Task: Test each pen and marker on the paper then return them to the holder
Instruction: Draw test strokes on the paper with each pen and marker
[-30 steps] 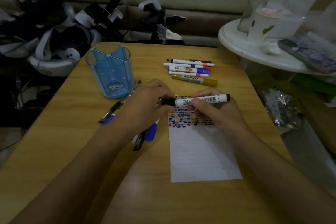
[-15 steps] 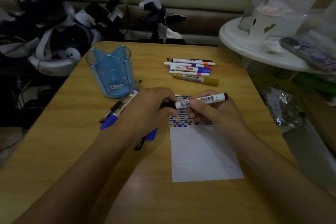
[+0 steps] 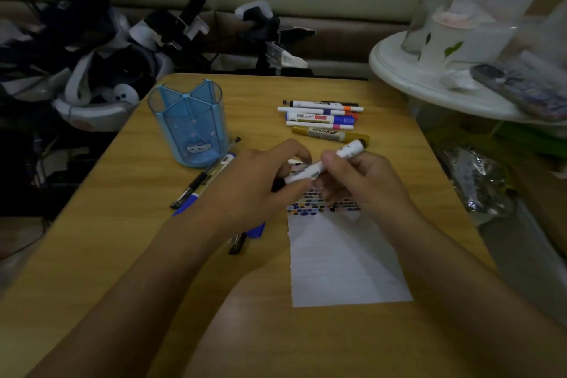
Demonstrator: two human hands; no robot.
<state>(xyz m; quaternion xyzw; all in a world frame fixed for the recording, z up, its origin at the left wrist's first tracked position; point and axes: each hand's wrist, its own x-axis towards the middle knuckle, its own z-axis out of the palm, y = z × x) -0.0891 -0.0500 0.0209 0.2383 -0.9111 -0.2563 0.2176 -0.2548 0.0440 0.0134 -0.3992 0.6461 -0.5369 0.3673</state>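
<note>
- The right hand [image 3: 362, 184] grips a white marker [image 3: 325, 163] by its barrel; the marker tilts with its dark far end up to the right, above the top of the paper [image 3: 343, 261].
- The left hand [image 3: 260, 184] pinches the marker's near, lower end, where a black cap [image 3: 277, 185] shows between the fingers. The two hands sit close together, joined by the marker.
- The paper lies on the wooden table [image 3: 122, 255], with rows of coloured test marks across its far end.
- The blue holder [image 3: 188, 124] stands upright at far left of the paper; its divided compartments look empty.
- Near the holder, partly under the left forearm, lie a black pen [image 3: 202, 178] and a blue-capped marker [image 3: 211, 175].
- Far of the hands, a row of markers [image 3: 322, 118] lies side by side on the table, well apart from the holder.
</note>
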